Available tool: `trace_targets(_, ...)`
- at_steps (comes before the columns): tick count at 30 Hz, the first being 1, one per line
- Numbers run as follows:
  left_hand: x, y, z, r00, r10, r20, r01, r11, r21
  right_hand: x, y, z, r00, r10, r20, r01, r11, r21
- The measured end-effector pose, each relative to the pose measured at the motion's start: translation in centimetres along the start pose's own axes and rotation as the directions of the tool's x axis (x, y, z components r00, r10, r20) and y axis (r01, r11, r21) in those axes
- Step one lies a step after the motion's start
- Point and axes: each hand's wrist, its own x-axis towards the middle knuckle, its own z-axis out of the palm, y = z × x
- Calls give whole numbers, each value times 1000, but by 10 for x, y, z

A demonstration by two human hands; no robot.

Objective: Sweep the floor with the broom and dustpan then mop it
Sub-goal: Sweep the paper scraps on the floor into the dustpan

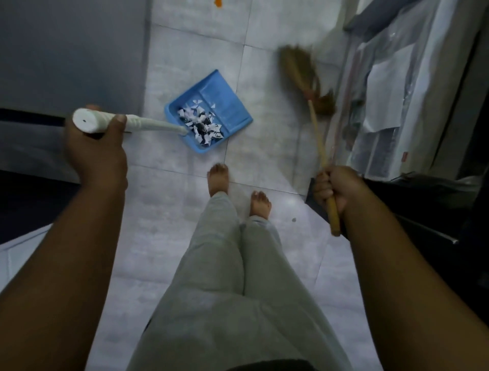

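A blue dustpan (225, 103) hangs over the pale tiled floor (190, 58), its back end piled with black and white paper scraps (202, 125). My left hand (96, 148) grips the top of its long white handle (140, 124). My right hand (334, 189) grips the wooden stick of a straw broom (301, 68), whose blurred bristle head is to the right of the dustpan, near the cabinet.
My bare feet (218, 178) stand just behind the dustpan. A grey wall (71, 53) lies on the left. A plastic-covered cabinet (391, 87) stands on the right. An orange speck (218, 2) lies on the floor at the far top. A small dark crumb (293, 219) lies by my right foot.
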Motion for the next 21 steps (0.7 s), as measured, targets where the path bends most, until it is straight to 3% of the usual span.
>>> trace_targets(7, 27, 22, 6, 995, 86, 52, -90, 993, 71, -45, 42, 7, 986, 145, 85, -125, 971, -206)
trace_targets(11, 53, 33, -4, 997, 66, 41, -69, 993, 93, -64, 23, 0, 996, 62, 63, -43, 964, -264)
trace_targets(17, 69, 36, -19, 999, 46, -4, -45, 993, 111, -28, -70, 32, 995, -101, -20, 90, 951, -296)
trace_targets(21, 85, 41, -48, 998, -5, -60, 6, 1000, 18, 7, -112, 76, 988, -145, -55, 125, 954, -274)
